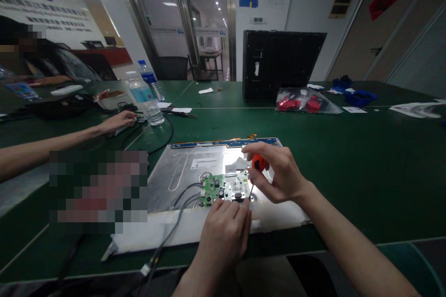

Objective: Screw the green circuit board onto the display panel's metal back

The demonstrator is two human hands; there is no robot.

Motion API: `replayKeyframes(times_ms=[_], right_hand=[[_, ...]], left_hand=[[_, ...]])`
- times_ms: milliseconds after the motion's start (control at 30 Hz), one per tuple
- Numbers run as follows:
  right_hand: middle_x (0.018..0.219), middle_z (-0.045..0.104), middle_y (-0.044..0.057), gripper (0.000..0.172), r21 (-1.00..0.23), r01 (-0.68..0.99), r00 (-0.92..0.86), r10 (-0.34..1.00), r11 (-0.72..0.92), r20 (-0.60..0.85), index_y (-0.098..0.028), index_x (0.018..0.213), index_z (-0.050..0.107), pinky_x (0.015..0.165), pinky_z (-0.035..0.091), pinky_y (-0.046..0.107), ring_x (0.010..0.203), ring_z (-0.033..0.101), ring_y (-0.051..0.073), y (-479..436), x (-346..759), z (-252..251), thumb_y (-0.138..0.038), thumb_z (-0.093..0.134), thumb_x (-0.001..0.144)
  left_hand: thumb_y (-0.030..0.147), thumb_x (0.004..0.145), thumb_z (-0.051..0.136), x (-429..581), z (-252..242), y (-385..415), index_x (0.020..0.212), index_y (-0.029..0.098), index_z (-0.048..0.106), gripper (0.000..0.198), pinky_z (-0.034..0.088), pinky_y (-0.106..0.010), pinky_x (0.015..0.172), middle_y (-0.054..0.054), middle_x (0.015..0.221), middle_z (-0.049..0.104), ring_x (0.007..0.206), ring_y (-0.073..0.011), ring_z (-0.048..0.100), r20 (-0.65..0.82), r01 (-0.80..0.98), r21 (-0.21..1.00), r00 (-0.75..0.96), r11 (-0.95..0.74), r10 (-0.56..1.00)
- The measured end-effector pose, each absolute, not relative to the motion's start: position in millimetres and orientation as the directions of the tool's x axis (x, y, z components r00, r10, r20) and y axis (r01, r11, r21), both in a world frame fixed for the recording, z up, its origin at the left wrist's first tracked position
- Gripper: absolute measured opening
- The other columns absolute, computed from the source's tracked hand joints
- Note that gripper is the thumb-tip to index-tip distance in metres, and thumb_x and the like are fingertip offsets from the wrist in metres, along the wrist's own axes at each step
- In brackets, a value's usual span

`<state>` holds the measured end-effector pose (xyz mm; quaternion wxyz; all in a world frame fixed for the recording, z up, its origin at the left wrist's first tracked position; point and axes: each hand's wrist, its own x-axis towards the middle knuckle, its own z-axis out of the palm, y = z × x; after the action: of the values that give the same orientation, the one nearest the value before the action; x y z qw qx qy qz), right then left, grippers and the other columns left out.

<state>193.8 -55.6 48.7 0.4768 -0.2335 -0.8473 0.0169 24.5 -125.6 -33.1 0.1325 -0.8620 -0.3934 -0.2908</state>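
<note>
pinched between thumb and fingers, a screwdriver [258, 162] with an orange and black handle sits in the right hand [281, 174], its shaft leaning and the tip down at the right end of a green circuit board [223, 188]. the left hand [226, 222] has its fingers bunched at the board's near edge; i cannot tell whether they hold anything. the board lies on a metal-backed panel [188, 176], near the worktop's [348, 171] near edge. whether the tip is seated is too small to tell. to do this well, i'd stand the shaft square to the board, press lightly and let the left fingers steady the edge, clear of the tip.

cables [180, 217] run from the board's left side over the panel's near edge; a snag there could tug the board. white film [146, 234] covers the near strip. toward the worktop's left side, another person's hand [118, 121] is near a water bottle [144, 100]. at its far edge stands a black casing [282, 62], beside a bag of red parts [306, 102], both well apart from the work.
</note>
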Motion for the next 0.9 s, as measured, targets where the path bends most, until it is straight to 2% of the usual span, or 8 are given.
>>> replayKeyframes(times_ms=[100,200,333,500,600,700,900], right_hand=[[0.077,0.065,0.002,0.026,-0.271,0.385,-0.434,0.432,0.882,0.79,-0.014,0.109,0.055,0.055,0.044,0.023,0.057,0.055,0.011,-57.4,192.8,49.9,-0.017,0.05,0.083],[0.067,0.062,-0.003,0.018,-0.225,0.451,-0.387,0.417,0.863,0.823,-0.017,0.103,0.056,0.051,0.041,0.021,0.051,0.052,0.009,-55.8,190.3,47.7,-0.024,0.059,0.087],[0.06,0.059,-0.006,0.018,-0.196,0.45,-0.372,0.383,0.871,0.846,-0.019,0.097,0.055,0.051,0.04,0.02,0.05,0.053,0.008,-53.4,190.9,45.3,-0.033,0.062,0.088],[0.081,0.068,0.003,0.026,-0.276,0.366,-0.439,0.427,0.889,0.791,-0.014,0.11,0.056,0.056,0.045,0.023,0.061,0.059,0.011,-56.3,194.3,48.7,-0.021,0.051,0.086],[0.077,0.067,0.001,0.023,-0.275,0.412,-0.408,0.446,0.869,0.797,-0.014,0.108,0.058,0.055,0.044,0.021,0.058,0.057,0.01,-56.7,193.2,48.9,-0.017,0.052,0.086],[0.072,0.066,-0.001,0.016,-0.224,0.473,-0.372,0.423,0.852,0.826,-0.016,0.1,0.06,0.053,0.042,0.02,0.055,0.056,0.009,-55.1,191.9,47.1,-0.027,0.061,0.089],[0.064,0.065,-0.003,0.028,-0.211,0.507,-0.369,0.432,0.835,0.823,-0.017,0.096,0.061,0.054,0.04,0.02,0.052,0.057,0.009,-53.6,193.1,46.4,-0.044,0.065,0.088]], left_hand=[[0.014,0.097,0.037,24.6,-32.4,-124.9,0.103,0.01,0.064,0.027,0.037,-0.035,0.065,-0.004,0.067,0.059,0.059,-0.0201,0.053,0.602,0.754,0.002,0.524,-0.657,0.603],[0.014,0.098,0.037,24.3,-32.4,-124.6,0.104,0.01,0.063,0.027,0.037,-0.034,0.064,-0.004,0.067,0.059,0.059,-0.02,0.053,0.606,0.754,0.0,0.522,-0.657,0.6],[0.014,0.098,0.038,24.1,-33.1,-124.6,0.103,0.01,0.063,0.026,0.037,-0.035,0.065,-0.004,0.067,0.059,0.06,-0.0204,0.054,0.618,0.755,0.006,0.513,-0.656,0.596],[0.014,0.097,0.037,24.4,-31.9,-124.9,0.104,0.009,0.063,0.027,0.037,-0.035,0.064,-0.004,0.066,0.059,0.06,-0.0208,0.053,0.609,0.755,-0.007,0.523,-0.656,0.596],[0.014,0.097,0.037,24.6,-31.2,-124.8,0.103,0.01,0.063,0.027,0.036,-0.035,0.064,-0.004,0.066,0.059,0.059,-0.0207,0.053,0.604,0.755,-0.009,0.527,-0.655,0.599],[0.014,0.098,0.037,24.7,-31.7,-124.9,0.103,0.01,0.063,0.027,0.036,-0.035,0.064,-0.004,0.067,0.059,0.06,-0.0206,0.054,0.61,0.756,-0.009,0.523,-0.655,0.595],[0.014,0.098,0.037,24.1,-32.9,-125.7,0.104,0.01,0.063,0.027,0.036,-0.035,0.064,-0.004,0.067,0.06,0.06,-0.02,0.054,0.604,0.753,0.004,0.523,-0.658,0.602]])
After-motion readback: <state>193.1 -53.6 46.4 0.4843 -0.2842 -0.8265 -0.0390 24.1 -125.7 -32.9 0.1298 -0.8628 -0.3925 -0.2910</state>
